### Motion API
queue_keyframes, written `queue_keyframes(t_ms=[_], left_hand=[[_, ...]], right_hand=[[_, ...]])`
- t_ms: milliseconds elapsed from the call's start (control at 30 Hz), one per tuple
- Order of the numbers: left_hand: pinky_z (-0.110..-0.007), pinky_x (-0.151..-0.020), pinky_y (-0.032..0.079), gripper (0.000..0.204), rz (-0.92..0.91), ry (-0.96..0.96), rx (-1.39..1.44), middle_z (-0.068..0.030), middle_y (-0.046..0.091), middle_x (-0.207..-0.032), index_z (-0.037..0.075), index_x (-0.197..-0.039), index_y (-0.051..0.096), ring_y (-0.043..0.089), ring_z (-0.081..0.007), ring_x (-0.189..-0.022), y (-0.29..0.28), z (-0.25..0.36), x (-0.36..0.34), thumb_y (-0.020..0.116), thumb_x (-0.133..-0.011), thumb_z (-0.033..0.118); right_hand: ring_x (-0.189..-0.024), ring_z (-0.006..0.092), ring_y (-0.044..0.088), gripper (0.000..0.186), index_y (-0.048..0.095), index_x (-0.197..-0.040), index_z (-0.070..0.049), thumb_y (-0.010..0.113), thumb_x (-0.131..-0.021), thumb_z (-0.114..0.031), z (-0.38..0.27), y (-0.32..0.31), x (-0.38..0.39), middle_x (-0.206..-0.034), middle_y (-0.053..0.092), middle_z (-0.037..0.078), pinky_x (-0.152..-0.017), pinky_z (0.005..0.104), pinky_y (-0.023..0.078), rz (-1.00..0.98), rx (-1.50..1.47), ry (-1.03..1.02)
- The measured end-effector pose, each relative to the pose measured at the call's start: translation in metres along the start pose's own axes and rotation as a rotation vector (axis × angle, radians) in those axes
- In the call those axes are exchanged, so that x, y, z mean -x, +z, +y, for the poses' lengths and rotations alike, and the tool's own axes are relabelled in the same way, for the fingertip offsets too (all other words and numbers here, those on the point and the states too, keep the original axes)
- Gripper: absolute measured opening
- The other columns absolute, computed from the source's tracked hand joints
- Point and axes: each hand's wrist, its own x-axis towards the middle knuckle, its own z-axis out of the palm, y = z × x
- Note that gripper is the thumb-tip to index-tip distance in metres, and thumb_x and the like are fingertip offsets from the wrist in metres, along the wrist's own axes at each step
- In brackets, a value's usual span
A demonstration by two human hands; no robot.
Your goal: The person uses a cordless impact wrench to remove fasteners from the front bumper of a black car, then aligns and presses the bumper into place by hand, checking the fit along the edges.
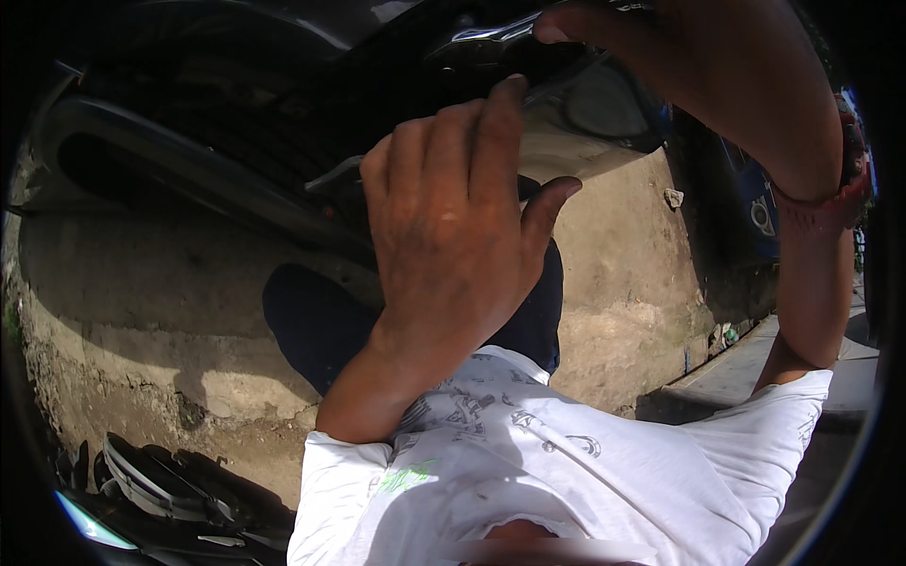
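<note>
Using the long dark rounded bar (170, 151) as landmark. Right of and slightly above the bar: smoky glossy panel (604, 99), curved, apparently joined to the dark bodywork (311, 28) above the bar; can't confirm the join.

Just right of the bar's lower end: left hand (448, 189), back to camera. Fingers close together, mostly bent away, index reaching up near the panel's edge, thumb spread wide. Can't tell contact or grip; undersides hidden. Between bar and left hand, thin grey strip (335, 175) poking out; can't tell if held.

Well right of the bar and higher: right hand (698, 38), cut by the upper edge, one digit pointing in toward the bodywork. Can't tell finger spread or hold. Farther right of the bar, red wristband (813, 209).

Judging by the shine, panel likely stiff, thin, slick, rather light on its own, easy to scratch or crack if bent. Best taken by the rim, both sides, pads flat; avoid pressing mid-face. If fixed to bodywork, probably firm and unyielding.

Below the bar: pale concrete ground (613, 255), dark trousers (311, 321). Below and right of it, white shirt (604, 453). Well below it, dark two-wheeler parts (160, 481). Far right of it, blue object (760, 215) with round grey mark.
</note>
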Motion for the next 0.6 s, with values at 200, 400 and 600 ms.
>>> queue_keyframes(t_ms=[200,400,600], left_hand=[[-0.049,-0.098,0.042,0.072,-0.053,-0.014,-0.057,-0.0164,0.064,-0.121,0.006,-0.144,0.06,0.06,-0.0334,-0.112,0.0,0.002,-0.001,0.076,-0.093,0.054],[-0.048,-0.098,0.042,0.074,-0.051,-0.013,-0.079,-0.0158,0.064,-0.121,0.006,-0.145,0.06,0.06,-0.033,-0.113,-0.001,0.001,-0.001,0.076,-0.093,0.055],[-0.048,-0.097,0.042,0.073,-0.041,-0.011,-0.043,-0.0154,0.064,-0.121,0.005,-0.145,0.059,0.061,-0.0321,-0.112,-0.001,0.0,0.001,0.077,-0.093,0.054]], right_hand=[[-0.065,0.0299,0.068,0.026,0.074,-0.088,-0.007,0.085,-0.085,-0.03,0.009,-0.017,-0.011,-0.07,0.068,0.008,-0.062,0.0404,0.05,0.011,0.015,-0.022],[-0.064,0.0296,0.068,0.026,0.075,-0.086,-0.007,0.086,-0.084,-0.031,0.004,-0.01,-0.009,-0.069,0.068,0.008,-0.061,0.04,0.05,0.036,-0.02,0.014],[-0.063,0.0292,0.068,0.027,0.075,-0.084,-0.007,0.086,-0.084,-0.031,0.001,-0.01,0.003,-0.068,0.068,0.007,-0.06,0.0396,0.05,0.017,-0.053,0.074]])
